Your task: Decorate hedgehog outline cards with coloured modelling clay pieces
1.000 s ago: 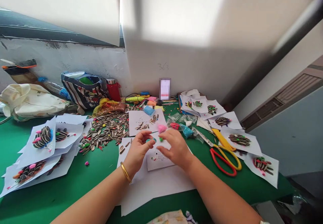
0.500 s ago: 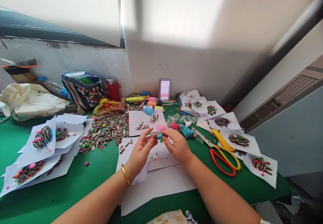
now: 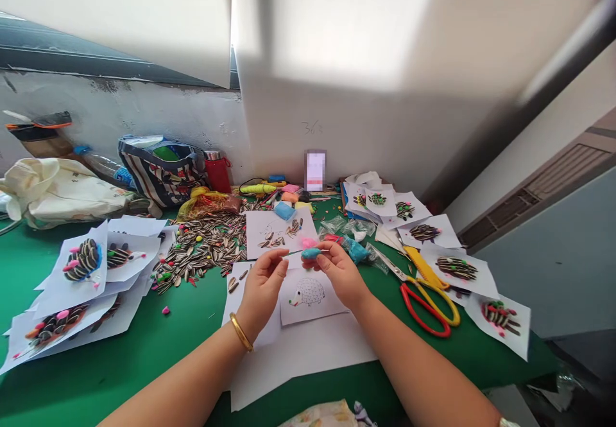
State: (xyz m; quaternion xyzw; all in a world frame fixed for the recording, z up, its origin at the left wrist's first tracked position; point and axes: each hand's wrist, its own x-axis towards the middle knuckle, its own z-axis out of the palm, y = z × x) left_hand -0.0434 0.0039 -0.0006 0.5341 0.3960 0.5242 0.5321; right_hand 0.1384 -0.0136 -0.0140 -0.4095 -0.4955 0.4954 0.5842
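Note:
My right hand pinches a small lump of blue modelling clay between its fingertips, and a thin stick-like piece runs from the lump toward my left hand. My left hand, wearing a gold bangle, is raised just left of the lump, apparently holding nothing. A tuft of pink clay lies just behind the blue lump. Below both hands is a paper sheet with a line drawing of a hedgehog, with no seeds on it.
A striped sunflower seed heap lies on the green table, left of my hands. Seed-and-clay hedgehog cards lie on both sides. Red-and-yellow scissors lie at right. Clay packets, bags and a red flask stand along the back.
My hands have drawn apart. The blue clay, earlier pinched between both hands, is now in my right hand, and the hedgehog drawing is now uncovered.

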